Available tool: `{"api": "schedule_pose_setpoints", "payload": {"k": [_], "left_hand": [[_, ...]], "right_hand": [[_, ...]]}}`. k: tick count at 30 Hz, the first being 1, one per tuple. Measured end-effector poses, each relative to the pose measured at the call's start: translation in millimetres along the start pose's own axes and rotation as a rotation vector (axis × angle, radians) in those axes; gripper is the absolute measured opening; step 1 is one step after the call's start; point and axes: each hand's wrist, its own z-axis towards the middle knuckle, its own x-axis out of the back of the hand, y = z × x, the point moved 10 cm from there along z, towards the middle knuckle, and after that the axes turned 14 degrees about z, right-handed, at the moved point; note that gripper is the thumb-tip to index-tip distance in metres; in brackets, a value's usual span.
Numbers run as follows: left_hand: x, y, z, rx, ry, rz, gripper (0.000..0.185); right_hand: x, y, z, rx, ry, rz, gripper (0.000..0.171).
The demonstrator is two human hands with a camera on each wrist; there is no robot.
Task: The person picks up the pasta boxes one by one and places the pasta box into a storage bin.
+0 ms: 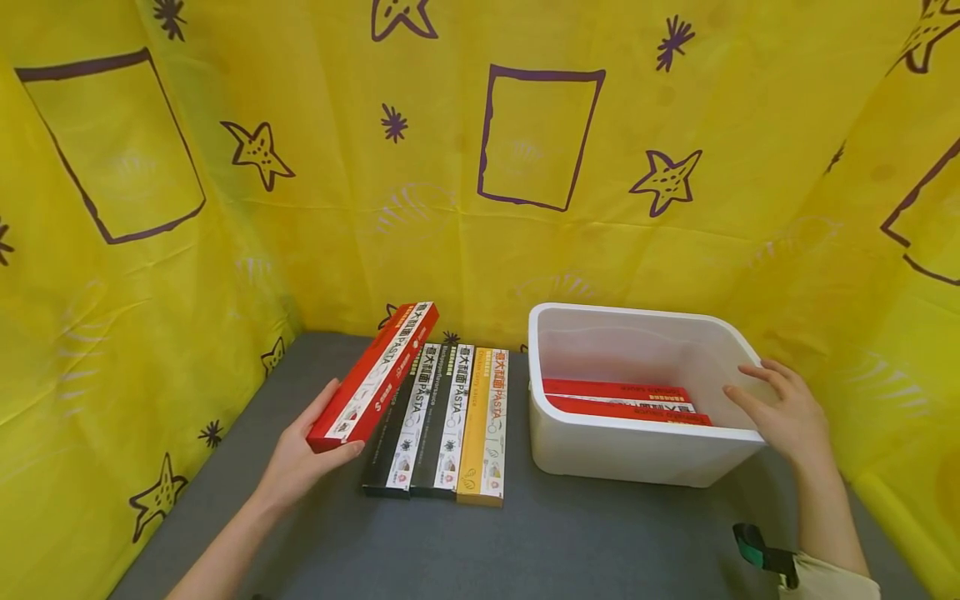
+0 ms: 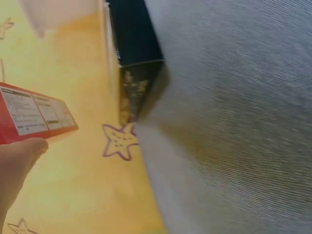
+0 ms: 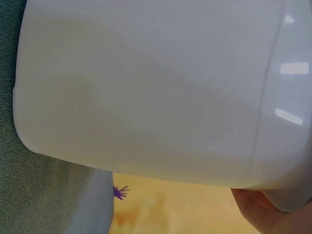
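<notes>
Pasta box (image 1: 375, 375), long, red, white-striped, tilted.

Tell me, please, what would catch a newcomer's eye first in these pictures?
Probably the left hand lifting a red box off the row of pasta boxes on the grey table. To the right, the right hand rests on the rim of a white bin with red boxes inside. Bright yellow star-printed cloth surrounds everything.

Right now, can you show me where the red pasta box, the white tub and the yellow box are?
red pasta box (image 1: 375, 377): head view, middle of its top face.
white tub (image 1: 637, 454): head view, front wall.
yellow pasta box (image 1: 485, 425): head view, middle of its top face.
</notes>
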Motion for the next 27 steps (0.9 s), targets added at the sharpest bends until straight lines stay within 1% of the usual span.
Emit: {"api": "schedule_pose_setpoints", "payload": {"k": [3, 8, 12, 13, 15, 19, 23, 27], "left_hand": [[-1.3, 12.7, 0.8, -0.042, -0.014, -0.055, 0.083], [-7.5, 35.8, 3.9, -0.113, -0.072, -0.182, 0.084], [-12.9, 56.3, 7.3, -0.190, -0.124, -0.250, 0.085], [-14.4, 62.3, 8.1, -0.219, -0.137, -0.265, 0.086], [-17.5, 73.6, 10.1, -0.269, -0.158, -0.289, 0.086], [-24.9, 93.5, 14.9, -0.342, -0.190, -0.325, 0.086], [-33.1, 109.2, 21.0, -0.385, -0.217, -0.350, 0.087], [-42.1, 119.6, 28.2, -0.424, -0.240, -0.366, 0.087]], "right_hand": [[0, 1, -1, -0.004, -0.001, 0.005, 0.059], [-1, 2, 0, -0.011, 0.000, 0.015, 0.060], [0, 2, 1, -0.011, 0.004, 0.015, 0.060], [0, 2, 1, -0.011, 0.005, 0.015, 0.060], [0, 2, 1, -0.012, 0.007, 0.011, 0.060], [1, 2, 1, -0.012, 0.008, 0.009, 0.060], [1, 2, 1, -0.012, 0.009, 0.010, 0.060], [0, 2, 0, -0.013, 0.005, 0.004, 0.060]]}}
